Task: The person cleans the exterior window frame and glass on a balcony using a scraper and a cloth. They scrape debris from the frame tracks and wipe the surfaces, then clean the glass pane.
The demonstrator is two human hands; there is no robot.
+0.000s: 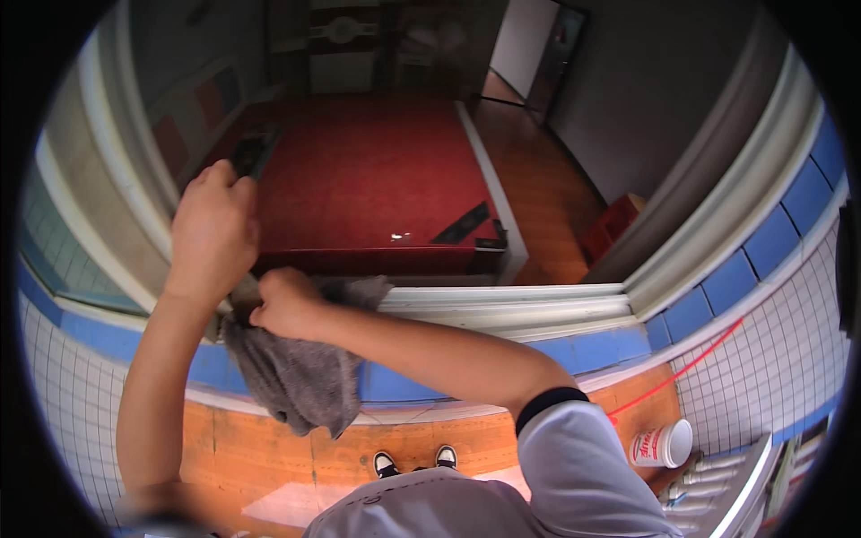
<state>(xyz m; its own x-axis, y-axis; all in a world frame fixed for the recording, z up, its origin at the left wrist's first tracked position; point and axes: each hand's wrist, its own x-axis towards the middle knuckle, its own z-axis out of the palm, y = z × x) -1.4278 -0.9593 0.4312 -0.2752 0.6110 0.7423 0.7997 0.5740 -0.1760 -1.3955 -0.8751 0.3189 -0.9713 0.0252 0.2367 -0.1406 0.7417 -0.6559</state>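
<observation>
My right hand [289, 306] is closed on a grey towel-like cloth [299, 376] at the left end of the window sill. Part of the cloth lies over the white window track [498, 306], and the rest hangs down in front of the blue tiles [403, 383]. My left hand [215, 228] is raised, with its fingers curled, against the inner edge of the white sliding window frame [144, 155]. Its fingertips are hidden, so whether it grips the frame cannot be told.
Beyond the opening stands a low red bed platform [363, 175] with dark pieces on it. A red stool-like object [609, 225] sits inside at right. On my side are a white plastic bucket [662, 444], a red cord [679, 370] and a white railing [713, 484].
</observation>
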